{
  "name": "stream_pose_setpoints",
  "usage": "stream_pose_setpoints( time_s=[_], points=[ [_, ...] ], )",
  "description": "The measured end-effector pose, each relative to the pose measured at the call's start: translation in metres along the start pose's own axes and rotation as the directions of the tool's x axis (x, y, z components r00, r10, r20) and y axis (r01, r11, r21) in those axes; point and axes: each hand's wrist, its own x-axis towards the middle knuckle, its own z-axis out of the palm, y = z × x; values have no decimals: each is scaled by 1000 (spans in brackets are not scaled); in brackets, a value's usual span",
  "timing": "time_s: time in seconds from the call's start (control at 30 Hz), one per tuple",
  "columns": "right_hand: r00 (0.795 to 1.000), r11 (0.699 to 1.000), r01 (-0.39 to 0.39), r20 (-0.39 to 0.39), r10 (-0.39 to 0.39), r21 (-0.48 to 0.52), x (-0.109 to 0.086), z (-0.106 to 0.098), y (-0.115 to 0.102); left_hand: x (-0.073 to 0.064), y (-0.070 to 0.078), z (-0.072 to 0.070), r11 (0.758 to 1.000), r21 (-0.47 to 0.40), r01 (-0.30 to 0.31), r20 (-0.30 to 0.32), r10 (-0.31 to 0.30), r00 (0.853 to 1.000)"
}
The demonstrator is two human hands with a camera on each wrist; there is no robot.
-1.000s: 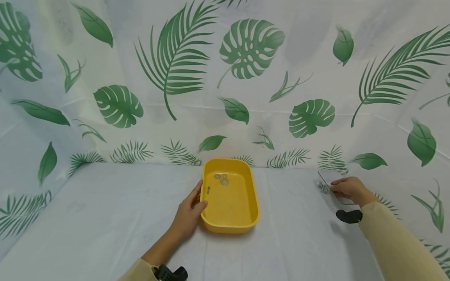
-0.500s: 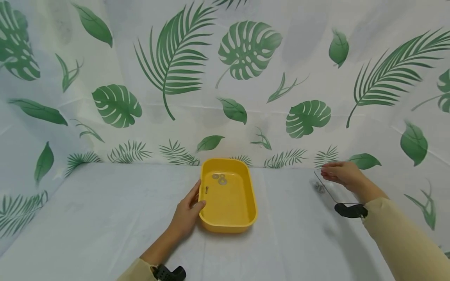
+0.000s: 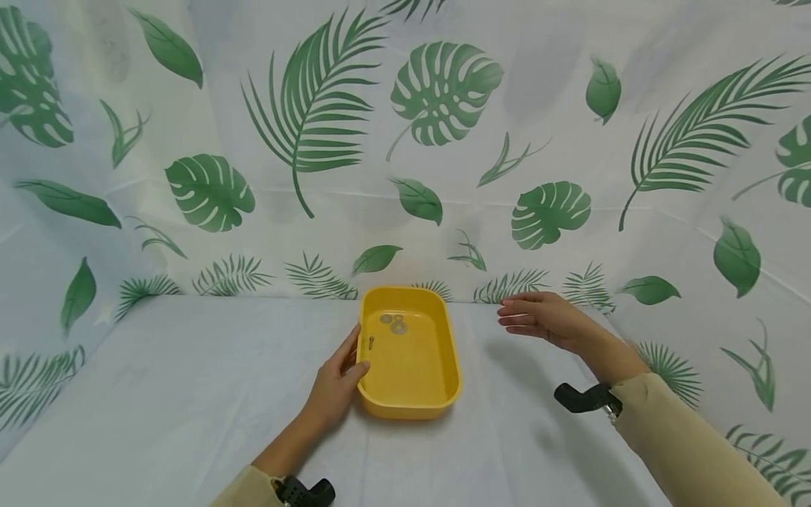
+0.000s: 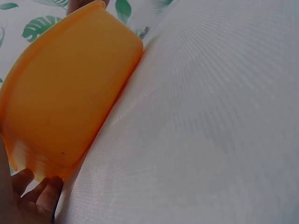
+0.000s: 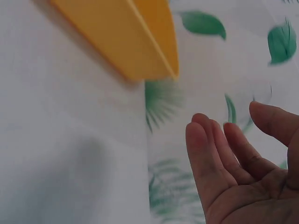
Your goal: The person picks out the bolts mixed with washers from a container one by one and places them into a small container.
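Observation:
A yellow plastic tray [image 3: 412, 377] lies in the middle of the table. Several flat grey washers [image 3: 398, 328] are inside it near the far end, along with a small screw [image 3: 371, 343] by the left wall. My left hand [image 3: 336, 391] grips the tray's left side, thumb over the rim and fingers against the outer wall; the left wrist view shows fingertips [image 4: 49, 191] on that wall. Right of the tray, my right hand [image 3: 548, 320] is in the air, apart from it. Its fingers are extended and it holds nothing, as the right wrist view confirms.
A white cloth [image 3: 190, 394] covers the table. Behind it hangs a white backdrop [image 3: 355, 232] printed with green leaves. The clear container seen earlier on the right is hidden behind my right arm in the head view.
My right hand has let go of the clear container with small metal pieces on the right, risen, and moved left toward the tray. My left hand keeps its grip on the tray.

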Motion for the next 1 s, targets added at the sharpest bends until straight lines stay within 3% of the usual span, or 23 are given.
stream_pose_setpoints(
  time_s=[0.2, 0.4, 0.67, 1.0],
  points=[
    [995, 999, -4, 105, -1, 45, 4, 39, -13, 0, -1, 0, 1000, 7, -15, -3, 15, 1000],
    [986, 998, -18, 169, 7, 63, 16, 77, -20, -1, 0, -2, 1000, 14, 17, -10, -16, 1000],
    [975, 991, -100, 209, 79, 93, 38, 123, -16, 1, 0, 0, 1000, -6, -18, 5, 18, 1000],
    [965, 983, -161, 226, 137, 93, 63, 168, -20, 0, 3, 0, 1000, -1, -5, -1, 5, 1000]
  ],
)
